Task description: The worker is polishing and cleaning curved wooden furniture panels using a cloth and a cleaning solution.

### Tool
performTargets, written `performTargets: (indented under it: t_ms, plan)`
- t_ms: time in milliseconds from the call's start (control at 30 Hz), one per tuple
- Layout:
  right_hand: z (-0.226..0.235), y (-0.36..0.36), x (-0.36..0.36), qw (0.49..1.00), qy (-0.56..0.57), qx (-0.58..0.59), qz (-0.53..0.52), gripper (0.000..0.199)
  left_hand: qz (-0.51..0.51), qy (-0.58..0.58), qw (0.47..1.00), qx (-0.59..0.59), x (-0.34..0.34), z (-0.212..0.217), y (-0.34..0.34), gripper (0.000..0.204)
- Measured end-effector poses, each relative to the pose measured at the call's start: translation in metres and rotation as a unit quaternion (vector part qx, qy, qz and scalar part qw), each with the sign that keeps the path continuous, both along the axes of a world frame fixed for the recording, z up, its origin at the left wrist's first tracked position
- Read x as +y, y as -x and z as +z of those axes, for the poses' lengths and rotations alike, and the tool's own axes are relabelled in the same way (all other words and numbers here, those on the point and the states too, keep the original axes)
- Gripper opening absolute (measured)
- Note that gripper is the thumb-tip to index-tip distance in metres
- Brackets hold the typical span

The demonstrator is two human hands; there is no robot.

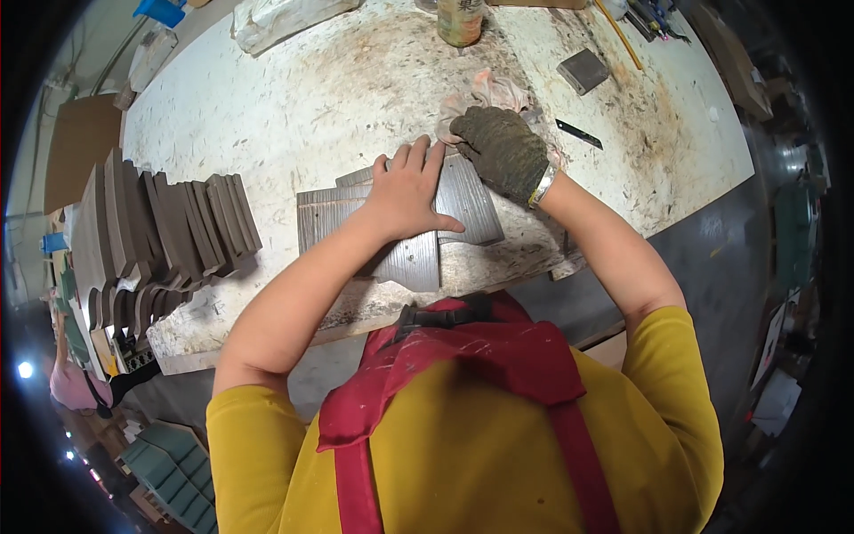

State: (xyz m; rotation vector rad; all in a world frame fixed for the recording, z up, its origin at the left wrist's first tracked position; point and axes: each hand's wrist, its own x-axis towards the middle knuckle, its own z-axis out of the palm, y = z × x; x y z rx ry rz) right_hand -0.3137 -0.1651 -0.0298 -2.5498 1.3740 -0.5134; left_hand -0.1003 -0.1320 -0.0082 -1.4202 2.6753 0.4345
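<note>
My bare left hand (407, 198) lies with its fingers spread on grey wood-grain panels. One panel (336, 218) shows left of that hand, and another piece (471, 209) to its right, with a curved edge. Just beyond the panels' far edge, my right hand (503, 153), in a dark stained work glove, is closed on a crumpled pinkish rag (496, 92). Its fingertips are partly hidden against the cloth. Right of the glove lies a black utility knife (578, 133) on the stained white tabletop (356, 98).
A row of stacked brown curved pieces (169, 222) stands on the table's left. Farther back are a grey block (583, 71), a jar (460, 22), a yellow pencil (620, 34) and a white wrapped bundle (289, 20). Another person (78, 384) is at the far left.
</note>
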Motion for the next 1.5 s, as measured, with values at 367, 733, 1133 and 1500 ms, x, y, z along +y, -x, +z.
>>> performTargets:
  t_ms: [367, 733, 1133, 1500]
  plan:
    - [0.035, -0.002, 0.051, 0.998, -0.055, 0.004, 0.012, 0.023, 0.008, -0.034, 0.999, -0.003, -0.004, 0.004, 0.001, 0.126]
    - [0.039, 0.006, 0.073, 0.994, -0.094, -0.006, 0.049, 0.027, 0.017, -0.037, 0.999, 0.003, -0.005, 0.002, 0.003, 0.126]
    - [0.037, 0.009, 0.088, 0.995, -0.093, -0.017, 0.013, 0.028, 0.018, -0.036, 0.999, -0.011, -0.005, -0.002, 0.004, 0.127]
    - [0.031, 0.086, 0.116, 0.991, -0.128, -0.035, -0.024, 0.019, 0.01, -0.053, 0.999, -0.005, -0.006, 0.006, 0.003, 0.128]
